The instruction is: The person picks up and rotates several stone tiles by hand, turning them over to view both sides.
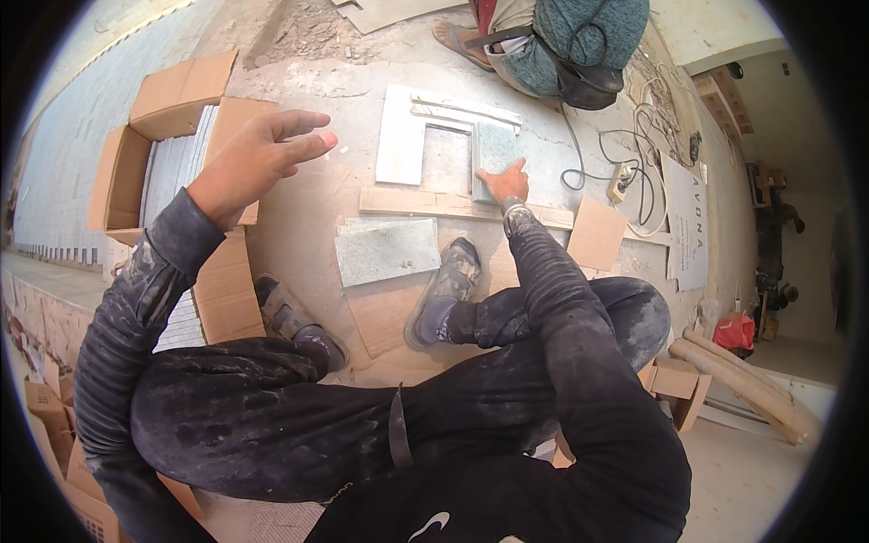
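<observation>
Grey-green rectangular stone-look tile (497, 145) sits under the right hand (506, 185), thumb and forefinger spread across its near end, beside a long pale wooden plank (416, 202); left hand (256, 156) hovers, fingers parted, empty, near an open brown cardboard box (181, 89).

The floor (308, 104) is pale grey, blotched with beige, and along its left edge runs bluish-grey paving (90, 118) in a staggered, brick-like pattern. One tile (496, 145) is soft grey-green with a fine, cloudy mottle; the loose tiles (389, 255) repeat that tint, flecked paler. The flat panel (398, 136) is off-white, the wooden strip (421, 201) light tan. The open carton (181, 88) is plain warm brown around whitish-grey slabs (170, 172). Toward the floor's right edge, a light grey sheet (685, 222) carries dark print, and a bag (735, 332) is bright red. The black sleeve (575, 312) shows chalky white smudges.
</observation>
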A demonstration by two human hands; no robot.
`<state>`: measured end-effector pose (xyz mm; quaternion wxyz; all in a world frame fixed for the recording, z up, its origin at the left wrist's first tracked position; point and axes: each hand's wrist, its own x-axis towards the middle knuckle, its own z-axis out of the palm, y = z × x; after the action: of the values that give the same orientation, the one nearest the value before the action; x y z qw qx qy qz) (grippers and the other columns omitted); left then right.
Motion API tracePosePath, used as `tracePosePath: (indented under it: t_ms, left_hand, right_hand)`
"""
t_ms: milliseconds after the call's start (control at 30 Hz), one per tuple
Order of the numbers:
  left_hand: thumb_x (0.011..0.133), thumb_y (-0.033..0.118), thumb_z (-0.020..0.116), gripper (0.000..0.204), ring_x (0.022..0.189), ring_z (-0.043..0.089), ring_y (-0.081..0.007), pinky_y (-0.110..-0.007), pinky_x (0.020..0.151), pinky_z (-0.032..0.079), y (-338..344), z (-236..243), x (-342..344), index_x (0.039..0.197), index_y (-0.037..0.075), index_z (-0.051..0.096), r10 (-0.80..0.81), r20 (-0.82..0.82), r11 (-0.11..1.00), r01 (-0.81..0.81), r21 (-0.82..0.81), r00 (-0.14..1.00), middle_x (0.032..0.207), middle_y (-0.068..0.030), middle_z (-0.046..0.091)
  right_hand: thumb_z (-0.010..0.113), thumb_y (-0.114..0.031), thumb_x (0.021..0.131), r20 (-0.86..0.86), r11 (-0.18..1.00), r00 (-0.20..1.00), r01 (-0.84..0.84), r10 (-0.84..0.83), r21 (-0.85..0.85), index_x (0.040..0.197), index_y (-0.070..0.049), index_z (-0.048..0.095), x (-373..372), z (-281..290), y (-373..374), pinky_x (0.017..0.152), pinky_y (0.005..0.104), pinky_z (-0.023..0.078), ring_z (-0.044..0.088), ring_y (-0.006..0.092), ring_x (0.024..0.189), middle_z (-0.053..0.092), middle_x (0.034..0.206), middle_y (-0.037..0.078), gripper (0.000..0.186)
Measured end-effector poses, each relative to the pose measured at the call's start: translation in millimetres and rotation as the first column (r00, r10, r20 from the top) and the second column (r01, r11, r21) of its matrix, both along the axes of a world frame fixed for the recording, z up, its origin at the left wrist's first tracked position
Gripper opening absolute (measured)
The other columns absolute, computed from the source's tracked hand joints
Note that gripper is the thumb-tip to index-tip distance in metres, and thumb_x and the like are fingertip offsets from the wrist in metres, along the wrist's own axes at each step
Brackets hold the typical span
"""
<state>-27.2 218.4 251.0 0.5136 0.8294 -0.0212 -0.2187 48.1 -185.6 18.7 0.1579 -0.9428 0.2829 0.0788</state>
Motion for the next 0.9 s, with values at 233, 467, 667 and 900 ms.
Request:
tracePosePath:
  t_ms: [233, 467, 667, 900]
  left_hand:
    - [0.088, 0.045, 0.061, 0.06, 0.12, 0.05, -0.0262, -0.038, 0.1, 0.041, 1.3, 0.4, -0.4, 0.134, 0.007, 0.051, -0.005, -0.014, 1.0, 0.005, -0.01, 1.0, 0.13, -0.015, 0.054]
    - [0.088, 0.046, 0.062, 0.062, 0.12, 0.05, -0.0265, -0.038, 0.101, 0.041, 1.6, -2.9, 0.6, 0.134, 0.006, 0.051, -0.005, -0.014, 1.0, 0.005, -0.002, 1.0, 0.13, -0.0157, 0.054]
    - [0.088, 0.047, 0.061, 0.063, 0.121, 0.05, -0.0273, -0.038, 0.102, 0.04, 1.0, -3.0, -0.6, 0.134, 0.006, 0.051, -0.003, -0.022, 1.0, 0.003, 0.016, 1.0, 0.131, -0.0166, 0.053]
    - [0.088, 0.047, 0.061, 0.063, 0.121, 0.049, -0.0272, -0.038, 0.102, 0.04, 0.5, -0.4, -1.4, 0.135, 0.006, 0.05, -0.012, -0.007, 1.0, 0.012, 0.007, 1.0, 0.131, -0.0164, 0.053]
  right_hand:
    - [0.081, -0.048, 0.064, -0.005, 1.0, 1.0, 0.0, 0.0, -0.014, 0.146, 0.003, 0.016, 0.9, 2.4, 1.3, 0.098, 0.0425, 0.046, 0.052, 0.0396, 0.117, 0.048, 0.129, 0.03, 0.117]
    - [0.081, -0.047, 0.065, -0.012, 1.0, 1.0, 0.004, -0.005, -0.015, 0.146, 0.003, 0.016, 2.1, 1.1, 1.0, 0.098, 0.0426, 0.045, 0.052, 0.0398, 0.118, 0.047, 0.13, 0.03, 0.115]
    - [0.081, -0.046, 0.065, -0.017, 1.0, 1.0, 0.011, -0.011, -0.004, 0.145, 0.003, 0.017, 3.4, 0.8, 2.3, 0.099, 0.0428, 0.045, 0.052, 0.0396, 0.118, 0.047, 0.13, 0.03, 0.114]
    - [0.081, -0.048, 0.064, -0.021, 1.0, 1.0, 0.007, -0.007, -0.003, 0.145, 0.003, 0.018, 4.7, 0.5, 0.4, 0.098, 0.0426, 0.045, 0.052, 0.0391, 0.118, 0.047, 0.13, 0.029, 0.114]
